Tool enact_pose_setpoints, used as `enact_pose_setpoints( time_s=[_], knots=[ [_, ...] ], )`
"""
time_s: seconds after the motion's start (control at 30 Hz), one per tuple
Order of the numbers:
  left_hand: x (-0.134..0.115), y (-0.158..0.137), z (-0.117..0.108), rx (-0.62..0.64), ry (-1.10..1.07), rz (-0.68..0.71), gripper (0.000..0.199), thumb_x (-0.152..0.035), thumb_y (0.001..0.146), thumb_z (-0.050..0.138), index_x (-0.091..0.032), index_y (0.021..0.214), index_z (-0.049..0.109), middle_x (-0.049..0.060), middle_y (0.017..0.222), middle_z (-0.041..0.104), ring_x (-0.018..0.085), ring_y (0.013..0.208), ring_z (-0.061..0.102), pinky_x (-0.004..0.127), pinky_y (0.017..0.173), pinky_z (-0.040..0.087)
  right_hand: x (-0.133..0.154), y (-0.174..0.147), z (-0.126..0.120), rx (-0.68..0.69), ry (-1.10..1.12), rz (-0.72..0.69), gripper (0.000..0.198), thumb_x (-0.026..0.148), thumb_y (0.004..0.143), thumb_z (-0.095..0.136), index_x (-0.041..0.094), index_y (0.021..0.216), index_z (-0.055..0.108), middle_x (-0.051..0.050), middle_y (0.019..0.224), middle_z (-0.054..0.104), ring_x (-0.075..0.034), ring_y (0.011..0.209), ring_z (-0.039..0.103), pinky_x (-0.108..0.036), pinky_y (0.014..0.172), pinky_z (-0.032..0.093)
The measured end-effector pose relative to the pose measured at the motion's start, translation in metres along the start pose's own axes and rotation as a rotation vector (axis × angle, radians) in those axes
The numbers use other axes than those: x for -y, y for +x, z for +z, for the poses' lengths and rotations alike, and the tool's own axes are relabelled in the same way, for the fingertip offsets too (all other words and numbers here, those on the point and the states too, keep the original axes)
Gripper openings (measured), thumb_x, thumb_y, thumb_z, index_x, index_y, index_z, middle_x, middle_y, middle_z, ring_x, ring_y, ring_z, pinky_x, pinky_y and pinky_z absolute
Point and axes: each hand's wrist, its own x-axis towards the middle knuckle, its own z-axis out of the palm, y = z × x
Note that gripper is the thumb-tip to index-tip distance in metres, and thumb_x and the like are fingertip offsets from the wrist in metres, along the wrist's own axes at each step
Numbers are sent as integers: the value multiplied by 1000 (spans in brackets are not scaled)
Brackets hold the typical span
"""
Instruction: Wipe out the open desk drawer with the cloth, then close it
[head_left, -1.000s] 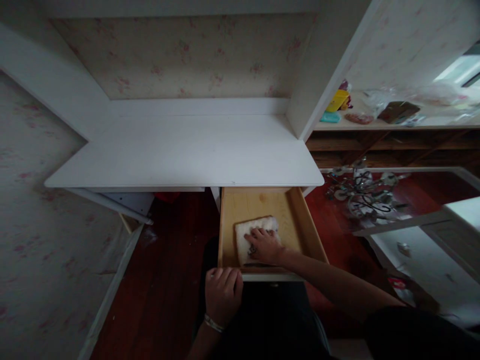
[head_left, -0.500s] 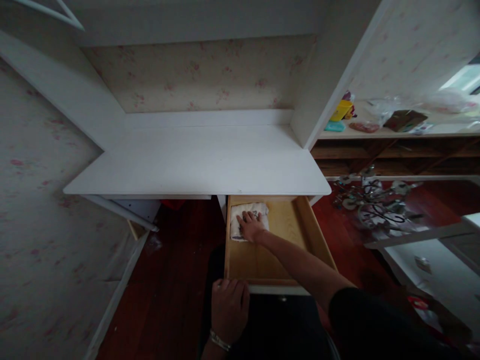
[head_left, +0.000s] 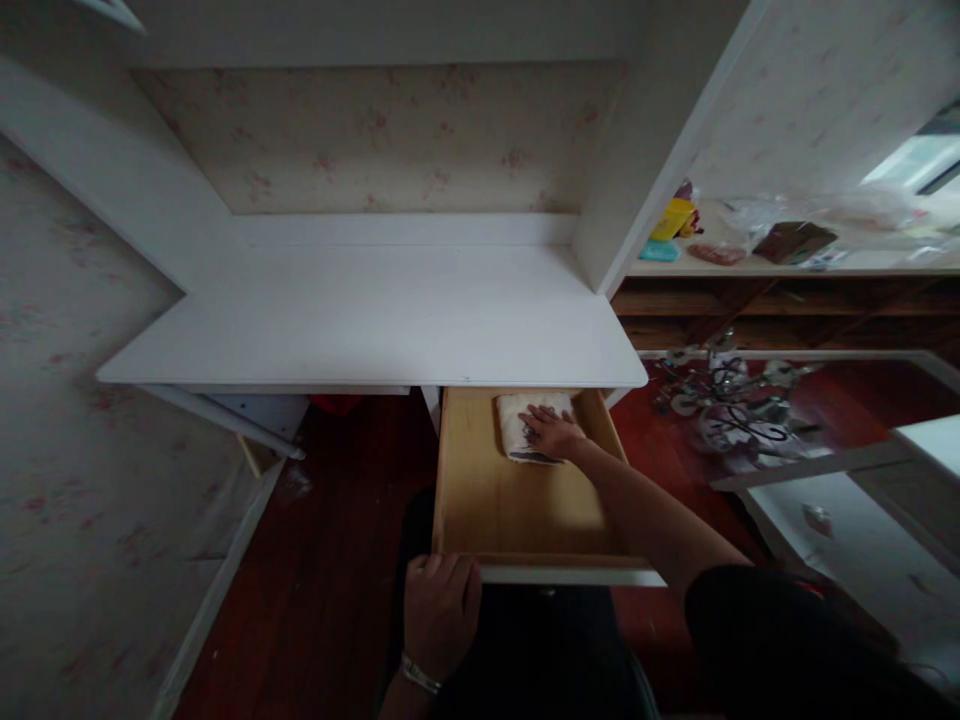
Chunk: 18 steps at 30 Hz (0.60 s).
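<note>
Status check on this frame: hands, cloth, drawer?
Right hand flat on white cloth, far end of open wooden drawer. Left hand grips drawer's front left corner. Nothing else in drawer.

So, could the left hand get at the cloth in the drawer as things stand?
Probably yes: the drawer is pulled open, its bare floor lying between the left hand on the front edge and the cloth, though the right hand covers part of it.
</note>
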Motion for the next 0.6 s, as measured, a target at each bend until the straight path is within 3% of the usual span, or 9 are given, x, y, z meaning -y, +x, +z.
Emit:
enact_pose_setpoints(
  time_s=[0.1, 0.2, 0.4, 0.6],
  knots=[
    [1, -1, 2, -8, -9, 5, 20, -20, 89, 44, -21, 84, 63, 1, 75, 64, 16, 72, 53, 37, 77, 31, -31, -12, 1, 10, 8, 20, 58, 38, 89, 39, 30, 145, 25, -5, 153, 18, -27, 138, 18, -54, 105, 21],
    [1, -1, 2, -5, -14, 6, 20, -21, 89, 44, -22, 83, 63, 1, 75, 64, 16, 72, 52, 37, 77, 31, -39, -23, 3, 21, 23, -43, 62, 35, 84, 47, 26, 143, 31, -8, 152, 21, -27, 136, 24, -45, 106, 28],
    [-1, -1, -1, 17, -35, -15, 18, -21, 88, 46, -22, 83, 63, 0, 74, 64, 16, 72, 53, 37, 77, 31, -17, -84, 24, 10, 45, -87, 63, 35, 79, 53, 32, 140, 37, -5, 150, 27, -30, 132, 29, -44, 95, 42],
    [-5, -3, -5, 37, -100, -44, 19, -20, 88, 45, -22, 80, 62, 0, 75, 64, 16, 73, 54, 36, 75, 31, 4, -139, 39, 68, 93, -110, 71, 41, 70, 64, 37, 137, 39, -6, 149, 26, -32, 130, 29, -48, 88, 45]
  ],
)
